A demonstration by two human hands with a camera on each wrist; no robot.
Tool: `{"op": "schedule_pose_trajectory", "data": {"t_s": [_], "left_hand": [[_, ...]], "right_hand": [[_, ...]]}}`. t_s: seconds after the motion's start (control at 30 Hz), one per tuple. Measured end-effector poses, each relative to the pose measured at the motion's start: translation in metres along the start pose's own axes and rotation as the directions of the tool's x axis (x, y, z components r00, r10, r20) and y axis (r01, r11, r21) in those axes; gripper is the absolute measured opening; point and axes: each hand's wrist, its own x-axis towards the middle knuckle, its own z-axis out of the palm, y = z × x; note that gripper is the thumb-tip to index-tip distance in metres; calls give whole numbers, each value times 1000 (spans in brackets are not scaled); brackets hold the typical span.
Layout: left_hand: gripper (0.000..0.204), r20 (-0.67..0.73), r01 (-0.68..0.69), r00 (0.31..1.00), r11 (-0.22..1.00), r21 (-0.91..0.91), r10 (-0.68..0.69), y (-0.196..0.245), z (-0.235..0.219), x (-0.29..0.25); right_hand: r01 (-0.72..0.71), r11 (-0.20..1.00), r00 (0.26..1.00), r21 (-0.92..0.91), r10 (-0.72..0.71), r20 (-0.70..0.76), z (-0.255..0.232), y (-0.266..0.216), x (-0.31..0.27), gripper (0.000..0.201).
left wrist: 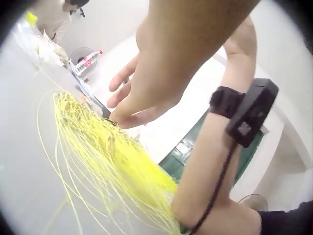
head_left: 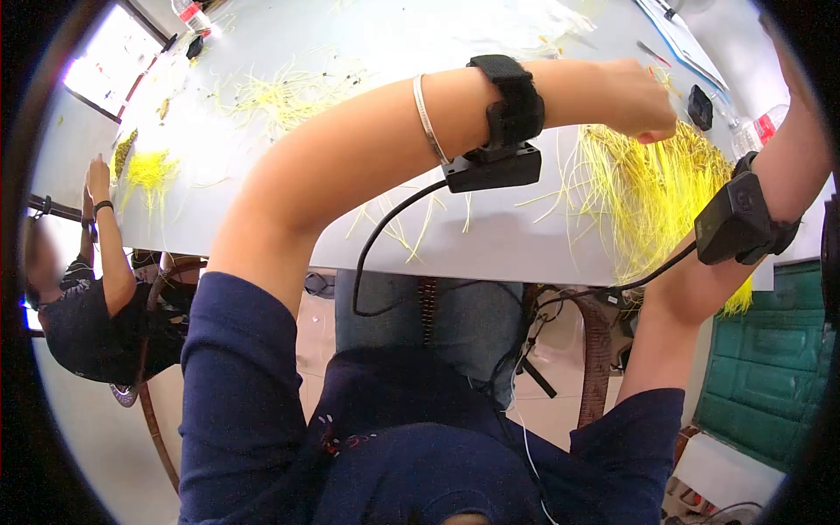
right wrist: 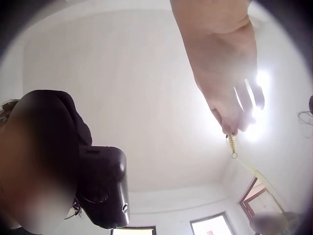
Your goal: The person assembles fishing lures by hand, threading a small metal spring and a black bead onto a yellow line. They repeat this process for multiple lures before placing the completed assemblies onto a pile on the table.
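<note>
A large bundle of yellow strands (head_left: 647, 192) lies at the table's right front edge, its darker ends toward the back. My left hand (head_left: 626, 94) is at those ends; in the left wrist view the left hand (left wrist: 156, 78) has bent fingers, thumb and a fingertip close together beside the strands (left wrist: 117, 147). Whether it pinches one is hidden. In the right wrist view my raised right hand (right wrist: 225, 73) pinches a small pale coiled piece (right wrist: 232, 145) with a loop at its lower end. A pale strand (right wrist: 249, 167) runs down from near that loop.
Loose yellow strands (head_left: 293, 96) lie scattered on the white table (head_left: 499, 236). A clipboard (head_left: 682, 39), a small black object (head_left: 700, 108) and a bottle (head_left: 761, 131) are at the right. Another person (head_left: 87, 324) works at the far left, beside a smaller yellow bundle (head_left: 150, 171).
</note>
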Motion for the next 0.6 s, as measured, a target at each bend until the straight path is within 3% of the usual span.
{"op": "schedule_pose_trajectory", "data": {"t_s": [0.07,0.17,0.3,0.37,0.6], "left_hand": [[7,120,81,991,982,-171,-61,2,4,0],[9,226,59,974,981,-187,-15,3,-2,0],[10,232,29,973,992,-121,0,6,0,3],[10,183,-76,978,986,-149,102,10,5,2],[7,152,-60,986,997,-58,68,15,-1,-4]], "right_hand": [[-6,1000,1000,-6,6,2,-1,0,-1,19],[-16,1000,1000,-17,16,0,-3,-1,-2,19],[-11,1000,1000,-16,11,1,-5,-1,-1,19],[-16,1000,1000,-17,16,5,-3,-2,-3,18],[-28,999,1000,-25,28,7,-5,3,-5,17]]}}
